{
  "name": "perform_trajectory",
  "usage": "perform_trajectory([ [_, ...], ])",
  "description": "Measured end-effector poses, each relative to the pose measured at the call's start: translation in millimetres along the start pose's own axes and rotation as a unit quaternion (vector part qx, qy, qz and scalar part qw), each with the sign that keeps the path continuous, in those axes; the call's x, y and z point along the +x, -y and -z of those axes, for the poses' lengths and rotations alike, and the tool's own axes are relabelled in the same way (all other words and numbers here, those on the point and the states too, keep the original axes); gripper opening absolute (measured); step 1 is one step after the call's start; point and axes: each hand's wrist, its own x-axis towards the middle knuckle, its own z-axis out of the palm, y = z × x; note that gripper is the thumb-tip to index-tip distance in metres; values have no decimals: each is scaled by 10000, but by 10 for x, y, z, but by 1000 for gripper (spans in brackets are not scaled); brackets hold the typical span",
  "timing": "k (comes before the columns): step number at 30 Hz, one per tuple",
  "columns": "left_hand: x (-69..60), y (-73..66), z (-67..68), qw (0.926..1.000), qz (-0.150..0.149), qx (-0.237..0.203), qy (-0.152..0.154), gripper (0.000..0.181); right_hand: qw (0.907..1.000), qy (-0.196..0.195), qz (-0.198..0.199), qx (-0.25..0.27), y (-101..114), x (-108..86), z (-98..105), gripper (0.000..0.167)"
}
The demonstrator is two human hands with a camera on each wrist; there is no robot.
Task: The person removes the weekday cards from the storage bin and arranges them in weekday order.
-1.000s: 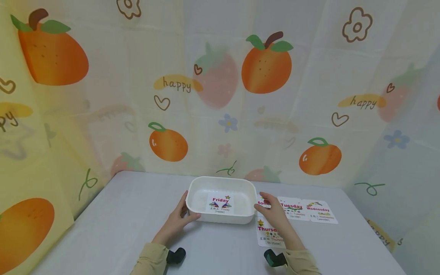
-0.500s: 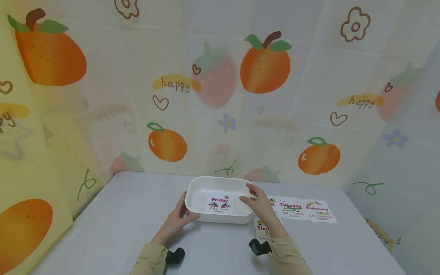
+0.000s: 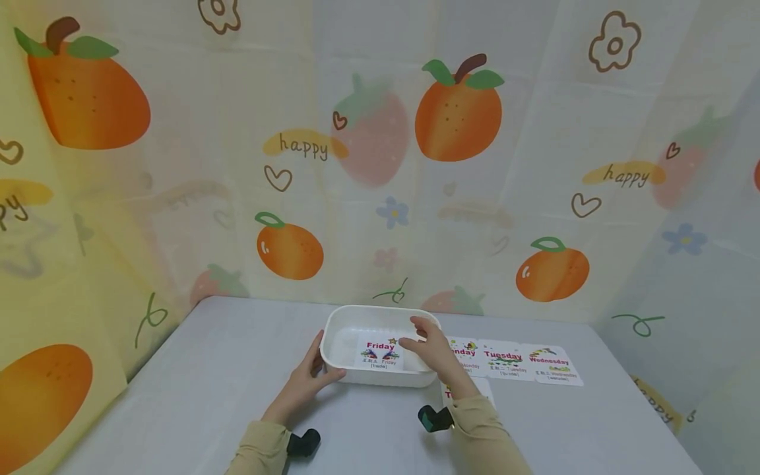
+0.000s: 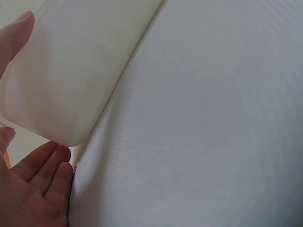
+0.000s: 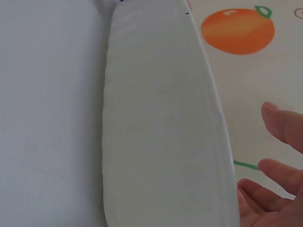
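A white rectangular plastic basin [image 3: 380, 378] stands on the table, and a "Friday" word card [image 3: 379, 356] lies inside it. My left hand [image 3: 299, 388] grips the basin's left front corner, thumb on the front wall and fingers along the left side. The left wrist view shows those fingers [image 4: 47, 170] against the basin's lower edge. Over the right part of the basin hovers my right hand [image 3: 438, 353], its fingers loosely spread and holding nothing. In the right wrist view its fingers [image 5: 286, 179] appear beyond the basin's rim, apart from the card.
Right of the basin lie a "Monday" card [image 3: 467, 365], a "Tuesday" card [image 3: 505, 363] and a "Wednesday" card [image 3: 552, 367] in a row. A "Thursday" card [image 3: 483, 389], partly hidden by my right arm, lies below them. A printed curtain [image 3: 380, 264] hangs behind the table.
My right hand has moved left from beside the basin's right edge to above its inside, uncovering more of the Monday card. The left hand and the basin keep their places.
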Motion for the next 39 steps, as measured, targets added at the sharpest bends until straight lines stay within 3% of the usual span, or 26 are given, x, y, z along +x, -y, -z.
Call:
perform_trajectory([
  [5,32,66,-8,10000,-43,-53,1,100,9998,179,-65,45,-14,38,-56,62],
  [17,6,30,6,10000,38,-47,-31,101,9985,534,-116,-3,-57,158,-164,74],
  [25,21,45,-10,10000,48,-17,-9,102,9952,879,-372,-214,-67,209,-190,77],
  [39,36,69,-6,10000,-4,-28,-16,101,9906,901,-890,-512,-167,336,-228,80],
])
